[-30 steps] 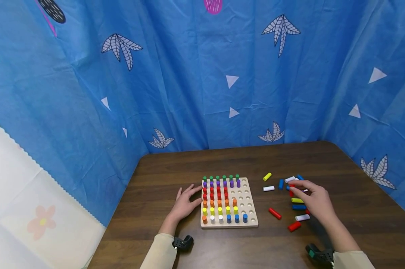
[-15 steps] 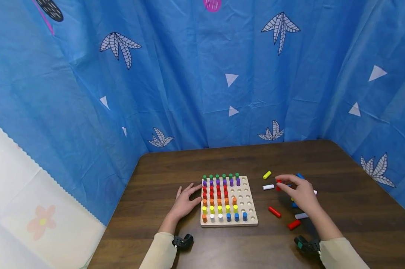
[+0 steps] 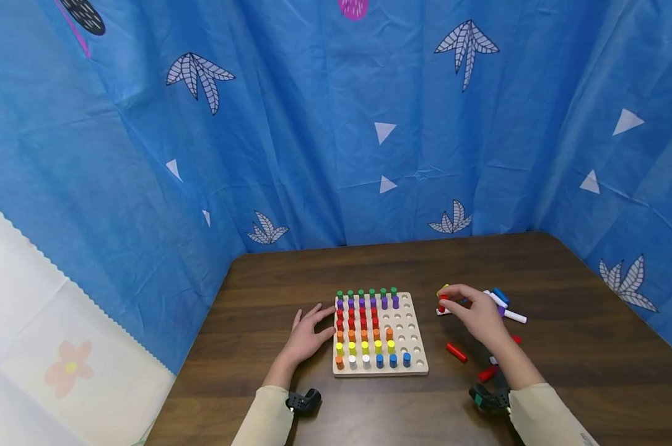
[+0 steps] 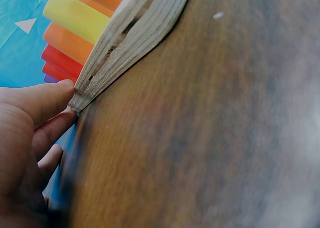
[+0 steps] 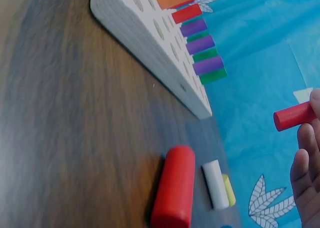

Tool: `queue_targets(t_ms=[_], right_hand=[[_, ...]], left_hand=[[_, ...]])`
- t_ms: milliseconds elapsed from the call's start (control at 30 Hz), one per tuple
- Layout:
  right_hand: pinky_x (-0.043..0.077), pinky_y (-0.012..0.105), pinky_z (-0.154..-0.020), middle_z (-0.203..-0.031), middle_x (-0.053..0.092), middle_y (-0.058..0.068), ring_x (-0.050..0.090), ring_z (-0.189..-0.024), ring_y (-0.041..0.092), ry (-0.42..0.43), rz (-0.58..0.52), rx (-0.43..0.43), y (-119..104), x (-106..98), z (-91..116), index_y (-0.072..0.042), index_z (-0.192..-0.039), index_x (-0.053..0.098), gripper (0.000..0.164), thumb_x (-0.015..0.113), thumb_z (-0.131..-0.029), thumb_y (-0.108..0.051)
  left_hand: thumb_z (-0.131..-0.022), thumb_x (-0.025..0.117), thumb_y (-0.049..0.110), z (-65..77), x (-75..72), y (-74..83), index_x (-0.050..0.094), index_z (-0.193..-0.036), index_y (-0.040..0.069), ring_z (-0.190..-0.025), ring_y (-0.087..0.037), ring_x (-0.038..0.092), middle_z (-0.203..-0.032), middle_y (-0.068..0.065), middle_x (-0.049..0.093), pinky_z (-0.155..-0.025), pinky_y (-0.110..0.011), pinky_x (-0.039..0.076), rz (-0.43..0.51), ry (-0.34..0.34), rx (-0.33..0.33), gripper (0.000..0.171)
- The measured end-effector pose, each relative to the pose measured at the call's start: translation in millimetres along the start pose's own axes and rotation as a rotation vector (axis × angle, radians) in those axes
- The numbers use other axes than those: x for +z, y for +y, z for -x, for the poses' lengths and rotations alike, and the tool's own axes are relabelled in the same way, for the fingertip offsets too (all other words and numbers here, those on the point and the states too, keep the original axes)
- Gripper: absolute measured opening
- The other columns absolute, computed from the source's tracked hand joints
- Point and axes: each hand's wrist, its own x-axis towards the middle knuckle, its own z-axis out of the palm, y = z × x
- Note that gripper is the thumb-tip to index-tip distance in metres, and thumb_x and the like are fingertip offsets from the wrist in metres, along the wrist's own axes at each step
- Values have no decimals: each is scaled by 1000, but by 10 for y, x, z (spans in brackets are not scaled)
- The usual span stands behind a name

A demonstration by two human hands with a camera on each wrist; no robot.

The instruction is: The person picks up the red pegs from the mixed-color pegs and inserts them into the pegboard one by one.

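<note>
My right hand (image 3: 475,313) pinches a red peg (image 3: 442,303) between thumb and fingertips, to the right of a pale wooden pegboard (image 3: 416,373). In the right wrist view the held peg (image 5: 292,117) juts out past the fingertips against the blue curtain. Rows of upright pegs fill much of the board: green, purple, red, orange and yellow, with mixed colours in the front row. Bare holes show mainly along its right side. With fingers spread, my left hand (image 3: 305,339) touches the board's left edge; the left wrist view shows its thumb (image 4: 57,91) at the board's corner.
Loose pegs lie right of the board, partly hidden by the right hand and forearm. Among them are a slim red peg (image 3: 456,352), a thicker red one (image 3: 488,373), a white peg (image 3: 515,316) and a blue one (image 3: 501,295). A blue curtain (image 3: 313,155) hangs behind the table.
The right hand has moved left from the loose pegs toward the board, bringing the red peg with it. My left hand has stayed at the board's edge.
</note>
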Motion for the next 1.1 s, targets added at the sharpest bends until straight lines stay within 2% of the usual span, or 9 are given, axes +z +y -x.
queue_targets(t_ms=[133, 267, 600, 1100], right_hand=[[54, 20, -69, -102, 75, 6, 63, -84, 13, -19, -32, -12, -49, 84, -48, -16, -112, 72, 22, 72, -93, -28], [55, 22, -67, -100, 74, 6, 64, -83, 18, -55, -63, -6, -98, 175, -96, -16, -111, 72, 21, 73, -92, -26], [56, 24, -74, -104, 73, 4, 64, -87, 20, -127, -84, 16, -196, 400, -177, -16, -111, 70, 20, 73, -91, -21], [53, 21, -73, -99, 72, 1, 60, -85, 17, -193, -118, 12, -280, 765, -214, -17, -104, 73, 16, 77, -88, -15]], left_hand=[[-95, 67, 31, -3, -2, 3, 57, -143, 22, -151, -31, 32, -153, -9, 50, -124, -63, -3, -4, -1, -5, 49], [-95, 67, 32, 2, 2, 9, 57, -143, 22, -151, -31, 32, -153, -9, 50, -124, -63, -2, 1, -3, -5, 49], [-95, 67, 32, -3, -4, 8, 58, -142, 22, -151, -31, 32, -152, -9, 51, -124, -63, -2, 3, 8, -1, 49], [-94, 67, 34, 15, -4, 23, 58, -142, 22, -151, -32, 32, -152, -9, 51, -124, -64, -2, 3, 3, -11, 50]])
